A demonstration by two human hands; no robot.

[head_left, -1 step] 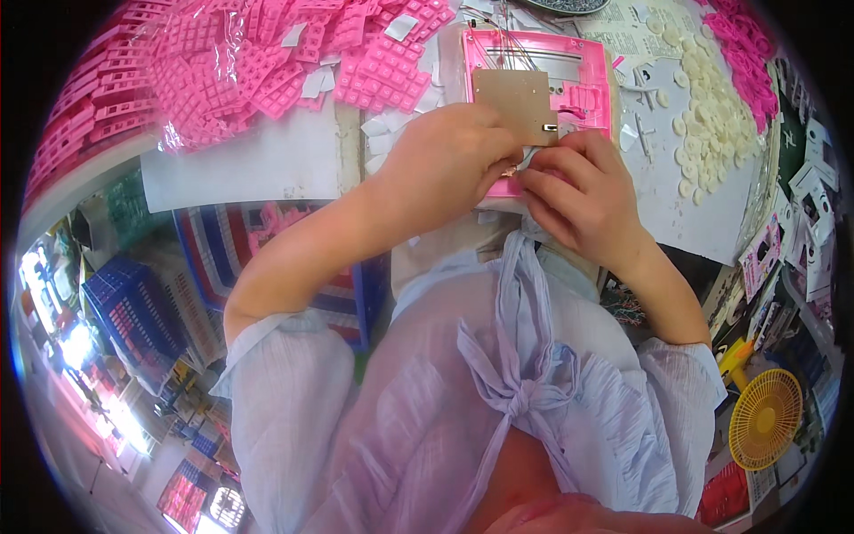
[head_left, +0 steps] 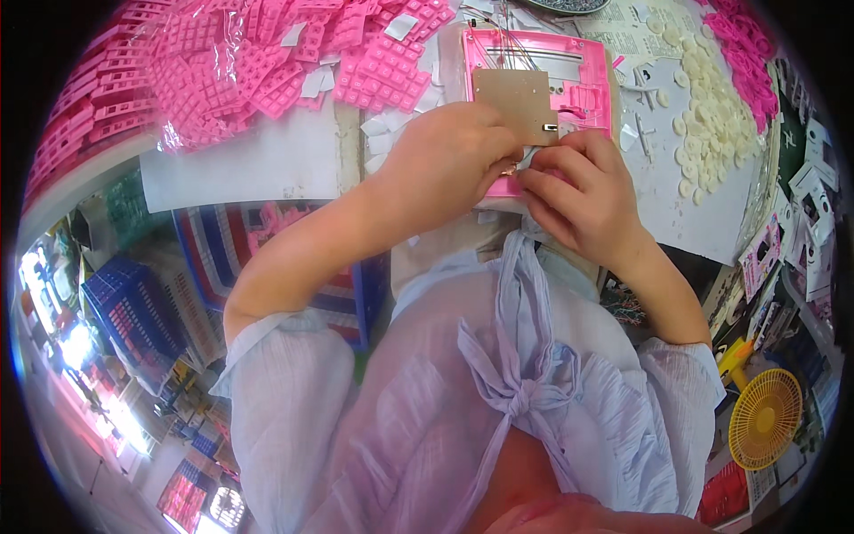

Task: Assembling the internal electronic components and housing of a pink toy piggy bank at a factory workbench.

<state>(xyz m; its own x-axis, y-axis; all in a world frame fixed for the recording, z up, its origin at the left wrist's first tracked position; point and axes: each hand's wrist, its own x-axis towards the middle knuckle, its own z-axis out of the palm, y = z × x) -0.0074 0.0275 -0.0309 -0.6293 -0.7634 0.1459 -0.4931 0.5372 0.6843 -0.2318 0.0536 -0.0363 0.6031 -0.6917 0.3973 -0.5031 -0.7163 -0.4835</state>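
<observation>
A pink plastic casing (head_left: 598, 67) lies open-side up at the table's near edge, directly in front of me. Over its left part sits a flat brown board (head_left: 511, 93), with thin wires (head_left: 507, 44) running above it at the far end. My left hand (head_left: 454, 160) reaches over the casing's near left corner, thumb and fingers pinched at the board's near edge. From the right, my right hand (head_left: 583, 191) meets it with curled, pinched fingers. Between the fingertips shows a small copper-coloured bit (head_left: 510, 171); the fingers mostly hide what they grip.
Pink keypad pieces (head_left: 382, 71) are heaped at the far left, partly under clear plastic. Cream-coloured discs (head_left: 712, 133) and grey pins (head_left: 644, 133) lie to the right, with pink strands (head_left: 738, 53) beyond. Below the table at left stands a striped basket (head_left: 213, 240). A yellow fan (head_left: 766, 418) is at lower right.
</observation>
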